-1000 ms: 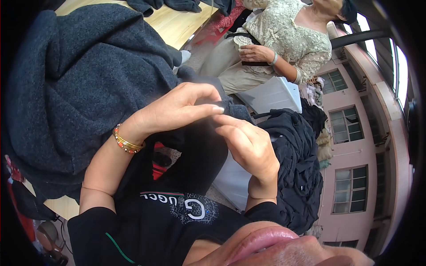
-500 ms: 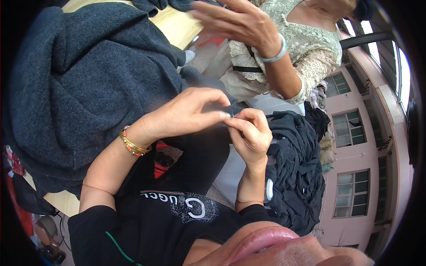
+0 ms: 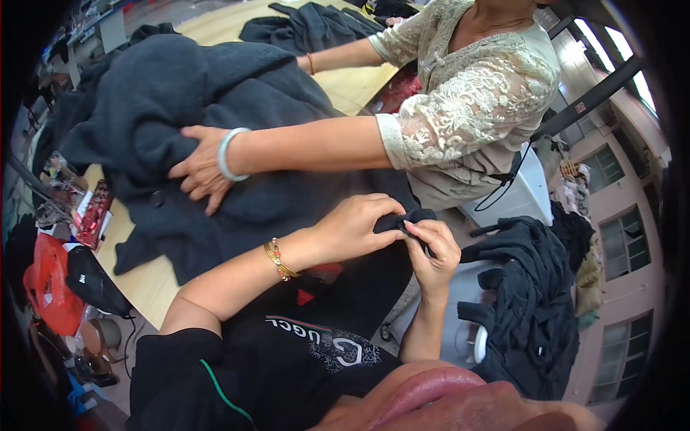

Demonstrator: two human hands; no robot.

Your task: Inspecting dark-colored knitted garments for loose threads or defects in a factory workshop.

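My left hand (image 3: 353, 227), with gold and beaded bracelets at the wrist, pinches a small edge of dark charcoal cloth (image 3: 413, 218). Thumb and fingers of my right hand (image 3: 433, 250) close on the same edge, close beside the left. The cloth seems to belong to the big charcoal garment (image 3: 287, 93) heaped on the table, though the join is partly hidden by my hands. A dark button (image 3: 157, 197) shows on that garment. Across from me, a co-worker's hand (image 3: 208, 167) with a pale bangle presses flat on it, fingers spread.
The co-worker (image 3: 481, 100) in a lace top stands close, one arm reaching across above my hands. More dark garments lie on the far part of the wooden table (image 3: 352, 90). A pale bin (image 3: 460, 276) heaped with dark clothes (image 3: 525, 302) stands at my right. Red bag (image 3: 54, 280) at left.
The co-worker's raised hand has come down to the left onto the garment. My hands stay together, now with more of the cloth edge showing between them. The whole view has shifted.
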